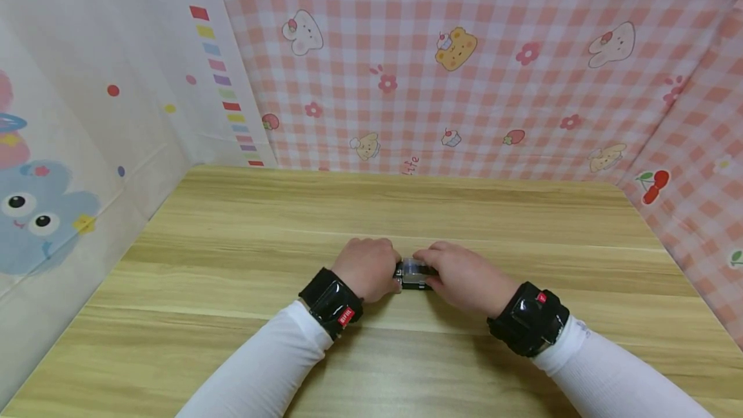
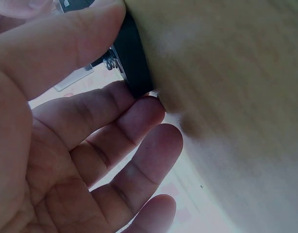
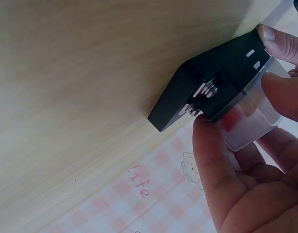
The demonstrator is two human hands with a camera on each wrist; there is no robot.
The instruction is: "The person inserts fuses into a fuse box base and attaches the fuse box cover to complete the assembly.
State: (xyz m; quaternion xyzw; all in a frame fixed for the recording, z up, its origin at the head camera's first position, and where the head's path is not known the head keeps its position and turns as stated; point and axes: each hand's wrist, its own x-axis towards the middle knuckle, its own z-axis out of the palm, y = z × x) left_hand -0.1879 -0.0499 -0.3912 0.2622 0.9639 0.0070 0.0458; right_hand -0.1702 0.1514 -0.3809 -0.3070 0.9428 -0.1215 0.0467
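Between the two hands, low over the middle of the table, is a small black case (image 1: 415, 286) with a clear plastic cover (image 3: 258, 114). Metal springs (image 3: 210, 89) show in the open end of the case in the right wrist view, like battery contacts. My left hand (image 1: 367, 269) grips the case's left end between thumb and fingers. On the right, my right hand (image 1: 467, 277) pinches the cover side between thumb and fingertips. Something red shows through the clear plastic. In the head view, the fingers hide both ends of the case.
The wood-grain table (image 1: 278, 211) spreads around the hands on all sides. Behind it hangs a pink checked cloth (image 1: 493, 95), and a white patterned cloth (image 1: 145, 128) hangs at the left. Black bands (image 1: 529, 319) are worn on both wrists over white sleeves.
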